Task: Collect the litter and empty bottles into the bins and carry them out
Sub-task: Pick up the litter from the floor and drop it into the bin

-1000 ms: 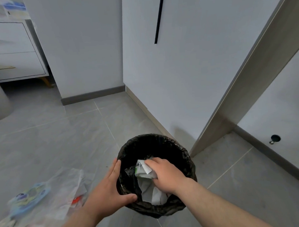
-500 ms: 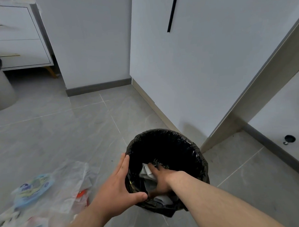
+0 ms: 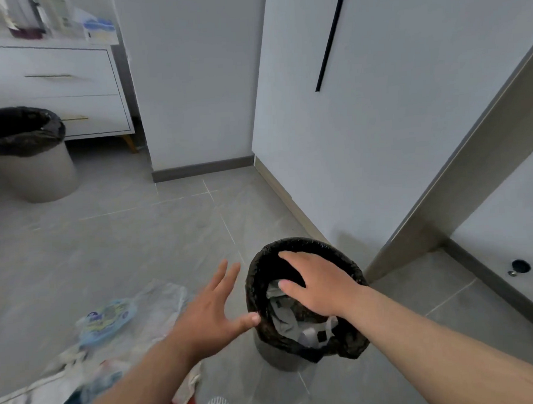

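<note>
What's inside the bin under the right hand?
Crumpled pale paper lies inside the black-lined bin. The open right hand covers part of the opening, and whatever lies beneath the paper is hidden.

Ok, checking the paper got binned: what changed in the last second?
The right hand pushed the crumpled white paper down into the black-lined round bin, let go and rose, open. The left hand released the rim and spread open beside it. Bin and floor litter stayed put.
</note>
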`<move>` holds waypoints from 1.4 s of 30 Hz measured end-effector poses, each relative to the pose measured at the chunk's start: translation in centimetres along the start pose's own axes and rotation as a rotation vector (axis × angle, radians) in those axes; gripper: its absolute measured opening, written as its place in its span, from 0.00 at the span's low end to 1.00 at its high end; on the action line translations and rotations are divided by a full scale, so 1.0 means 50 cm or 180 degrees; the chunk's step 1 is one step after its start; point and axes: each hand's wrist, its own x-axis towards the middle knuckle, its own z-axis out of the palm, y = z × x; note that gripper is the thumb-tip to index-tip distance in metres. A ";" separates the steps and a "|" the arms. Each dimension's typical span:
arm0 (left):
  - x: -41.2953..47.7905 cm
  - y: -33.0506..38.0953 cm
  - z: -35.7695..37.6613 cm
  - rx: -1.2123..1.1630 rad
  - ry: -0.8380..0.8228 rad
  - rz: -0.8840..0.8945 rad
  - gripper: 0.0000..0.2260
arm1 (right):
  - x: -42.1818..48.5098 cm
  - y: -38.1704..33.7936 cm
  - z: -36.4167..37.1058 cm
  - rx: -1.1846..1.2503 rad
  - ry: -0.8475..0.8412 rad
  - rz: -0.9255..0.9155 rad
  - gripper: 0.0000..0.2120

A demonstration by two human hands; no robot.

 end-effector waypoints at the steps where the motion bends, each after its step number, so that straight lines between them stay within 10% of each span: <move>1: -0.023 -0.005 -0.024 -0.0016 0.0152 -0.0047 0.53 | -0.005 -0.026 -0.016 0.0119 0.0205 -0.0036 0.31; 7: -0.202 -0.112 -0.135 -0.0264 0.0919 -0.0667 0.40 | 0.000 -0.225 -0.005 0.0932 0.0775 -0.0406 0.24; 12: -0.321 -0.256 -0.151 -0.0472 0.1294 -0.1463 0.20 | 0.054 -0.333 0.092 0.0791 0.0261 -0.0619 0.21; 23: -0.343 -0.470 0.000 -0.0967 0.0774 -0.2383 0.07 | 0.141 -0.309 0.392 0.0757 -0.0830 0.0236 0.11; 33: -0.229 -0.465 0.048 -0.0055 0.1043 -0.1465 0.13 | 0.067 -0.199 0.583 -0.0235 -0.1574 0.1021 0.18; 42: -0.040 -0.374 0.150 0.1449 -0.0348 -0.0226 0.18 | 0.054 -0.155 0.619 -0.0258 -0.1315 0.0872 0.14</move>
